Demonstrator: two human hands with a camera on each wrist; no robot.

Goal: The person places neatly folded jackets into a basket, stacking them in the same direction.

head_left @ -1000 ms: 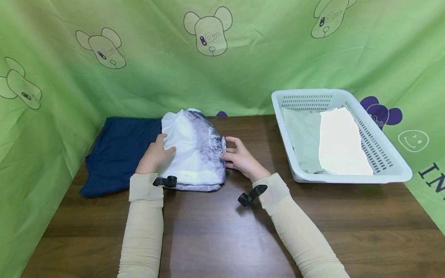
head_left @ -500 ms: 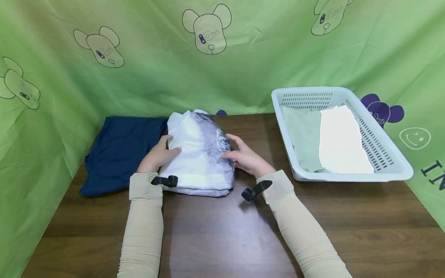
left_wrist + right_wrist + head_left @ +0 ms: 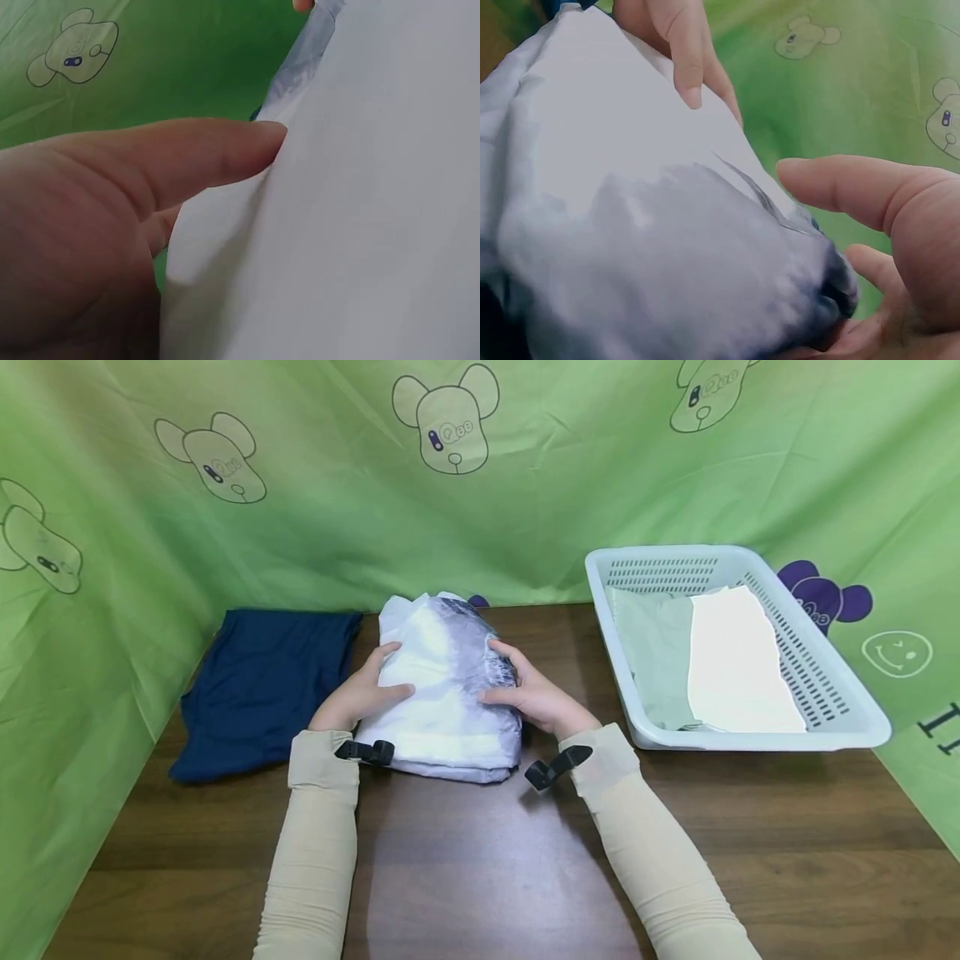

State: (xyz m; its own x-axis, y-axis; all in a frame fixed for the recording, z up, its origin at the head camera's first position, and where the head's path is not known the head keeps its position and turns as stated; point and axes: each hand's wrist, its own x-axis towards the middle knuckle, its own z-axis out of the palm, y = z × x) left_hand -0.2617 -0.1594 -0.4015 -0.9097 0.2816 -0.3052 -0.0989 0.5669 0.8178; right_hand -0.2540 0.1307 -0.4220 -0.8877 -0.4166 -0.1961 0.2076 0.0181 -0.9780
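Observation:
A folded white garment (image 3: 442, 718) with a grey-blue print lies in layers on the table, between both hands. My left hand (image 3: 362, 695) grips its left side, thumb on top; in the left wrist view the thumb (image 3: 217, 150) presses on white cloth (image 3: 367, 195). From the right, my right hand (image 3: 546, 697) holds the printed side. The right wrist view has its fingers (image 3: 855, 341) under the dark printed edge and its thumb raised over the cloth (image 3: 652, 217). Left of the bundle lies a navy blue folded garment (image 3: 270, 685).
A pale blue plastic basket (image 3: 637, 731) stands at the back right, holding a pale green cloth (image 3: 652, 660) and a bright white cloth (image 3: 738, 668). Green printed curtain (image 3: 540, 502) hangs behind and beside the brown wooden table (image 3: 465, 868).
The white garment has shifted right, off the navy garment, which now shows more of its right side. Both hands have moved right with it, and the right thumb lies further over the print.

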